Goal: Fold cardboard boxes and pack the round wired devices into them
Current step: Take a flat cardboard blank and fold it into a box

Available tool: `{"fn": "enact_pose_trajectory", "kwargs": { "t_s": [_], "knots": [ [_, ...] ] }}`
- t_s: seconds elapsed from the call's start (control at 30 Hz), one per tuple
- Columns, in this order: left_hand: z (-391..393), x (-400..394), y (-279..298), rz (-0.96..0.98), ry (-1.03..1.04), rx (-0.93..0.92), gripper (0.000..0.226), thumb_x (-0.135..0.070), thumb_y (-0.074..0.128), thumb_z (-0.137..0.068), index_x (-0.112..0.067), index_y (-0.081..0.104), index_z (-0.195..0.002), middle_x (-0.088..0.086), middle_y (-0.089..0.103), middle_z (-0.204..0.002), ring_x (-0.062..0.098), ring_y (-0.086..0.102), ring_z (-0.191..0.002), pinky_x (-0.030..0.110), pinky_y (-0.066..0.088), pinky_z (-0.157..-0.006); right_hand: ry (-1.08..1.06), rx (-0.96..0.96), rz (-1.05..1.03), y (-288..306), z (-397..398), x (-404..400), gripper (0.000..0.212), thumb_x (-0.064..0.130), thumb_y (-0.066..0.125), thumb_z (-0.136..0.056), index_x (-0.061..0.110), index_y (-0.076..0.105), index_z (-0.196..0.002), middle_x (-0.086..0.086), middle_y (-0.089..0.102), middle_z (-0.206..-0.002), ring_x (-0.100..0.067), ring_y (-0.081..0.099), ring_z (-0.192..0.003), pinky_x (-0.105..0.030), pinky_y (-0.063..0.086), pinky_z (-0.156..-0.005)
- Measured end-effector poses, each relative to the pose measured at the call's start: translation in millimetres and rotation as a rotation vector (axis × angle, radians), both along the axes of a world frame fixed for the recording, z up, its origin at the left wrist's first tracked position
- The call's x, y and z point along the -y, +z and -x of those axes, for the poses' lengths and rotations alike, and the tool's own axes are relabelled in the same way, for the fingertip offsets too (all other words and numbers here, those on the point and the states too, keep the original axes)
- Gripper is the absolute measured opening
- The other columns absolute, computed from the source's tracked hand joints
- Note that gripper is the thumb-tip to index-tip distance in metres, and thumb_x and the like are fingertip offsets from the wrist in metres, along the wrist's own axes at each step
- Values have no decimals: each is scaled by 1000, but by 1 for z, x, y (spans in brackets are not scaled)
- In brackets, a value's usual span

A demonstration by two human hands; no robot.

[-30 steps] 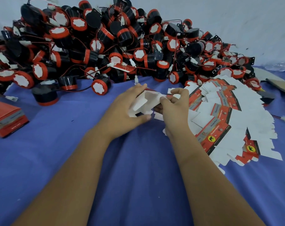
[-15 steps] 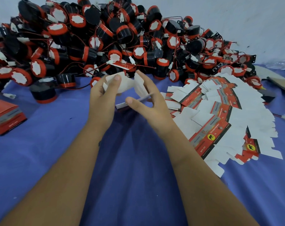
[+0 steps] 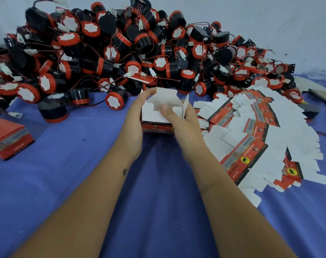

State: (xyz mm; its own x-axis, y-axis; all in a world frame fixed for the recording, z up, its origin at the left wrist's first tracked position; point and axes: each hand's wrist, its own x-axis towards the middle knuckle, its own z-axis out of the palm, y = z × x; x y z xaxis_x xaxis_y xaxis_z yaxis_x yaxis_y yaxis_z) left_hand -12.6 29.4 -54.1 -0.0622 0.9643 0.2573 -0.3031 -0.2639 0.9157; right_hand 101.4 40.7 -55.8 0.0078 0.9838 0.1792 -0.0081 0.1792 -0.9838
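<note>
Gripping the box (image 3: 159,116) with both hands (image 3: 134,123) (image 3: 184,123), you've got flaps still open; devices (image 3: 121,53) unpacked at the bench's far edge.

A small packing or assembly workplace was indicated. A large heap of identical round wired devices (image 3: 121,53) was piled against a plain pale wall (image 3: 270,25) on a blue cloth-covered surface (image 3: 65,164). A spread of unfolded printed carton blanks (image 3: 261,136) and finished red boxes (image 3: 7,138) was laid beside it.
</note>
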Motion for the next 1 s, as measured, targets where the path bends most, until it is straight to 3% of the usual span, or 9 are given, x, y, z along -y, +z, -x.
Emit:
{"fn": "enact_pose_trajectory", "kwargs": {
  "t_s": [0.13,0.27,0.37,0.47,0.53,0.63,0.8,0.9,1.0],
  "knots": [
    [2,-1,-5,21,13,-43,49,-48,24,-105,-26,61,-129,-1,70,-122,16,65,-116,33,53,-97,10,-23,9,-3,1,2,17,25,66,-91,35,56,-101,2,64,-116,-16,60,-109,-32,52,-92],
    [-6,3,-14,-86,88,-317,43,-13,33,-107,-33,42,-144,-7,47,-149,6,45,-135,27,39,-113,3,-14,-27,-3,-1,5,26,12,63,-90,23,57,-112,-3,65,-116,-16,62,-108,-37,53,-94],
    [-5,3,-11,-113,142,-332,48,-8,35,-106,-37,39,-144,-9,47,-147,0,49,-128,15,44,-100,63,-71,-22,-2,1,7,32,12,67,-86,21,58,-116,-4,67,-117,-17,64,-107,-41,53,-96],
    [-1,1,-9,-95,190,-274,46,-8,38,-103,-44,47,-130,-25,64,-114,-8,62,-98,11,49,-76,257,-449,87,5,-1,7,35,27,63,-81,18,65,-114,-7,71,-112,-18,68,-100,-32,56,-86],
    [-1,0,-8,-75,203,-254,45,-9,39,-102,-46,45,-127,-25,66,-103,-6,64,-88,14,50,-71,306,-625,135,8,-6,3,32,28,49,-94,13,69,-114,-9,72,-109,-21,69,-99,-30,56,-82],
    [-3,-2,-7,-48,192,-201,45,-9,41,-102,-48,45,-124,-10,67,-107,-2,66,-84,16,51,-68,260,-572,197,8,-6,-1,37,13,39,-99,8,60,-128,-16,67,-122,-30,63,-114,-41,49,-97],
    [-3,-1,-5,-12,134,-105,42,-5,41,-102,-43,58,-109,-8,71,-106,7,69,-89,20,54,-69,234,-439,104,5,-3,0,34,-3,40,-92,17,61,-110,-5,70,-97,-18,63,-88,-26,53,-71],
    [-3,4,-3,14,96,-77,42,1,43,-97,-32,64,-81,-19,72,-94,4,69,-81,21,55,-64,208,-391,91,3,-2,2,36,-3,40,-90,22,64,-100,-6,68,-97,-18,63,-84,-26,53,-65],
    [-2,4,-3,30,70,-30,41,-2,43,-92,-26,67,-69,-12,72,-112,13,69,-95,27,55,-70,238,-486,127,4,-4,4,33,3,38,-88,17,64,-101,-11,66,-103,-22,62,-88,-27,53,-65]
  ]
}}
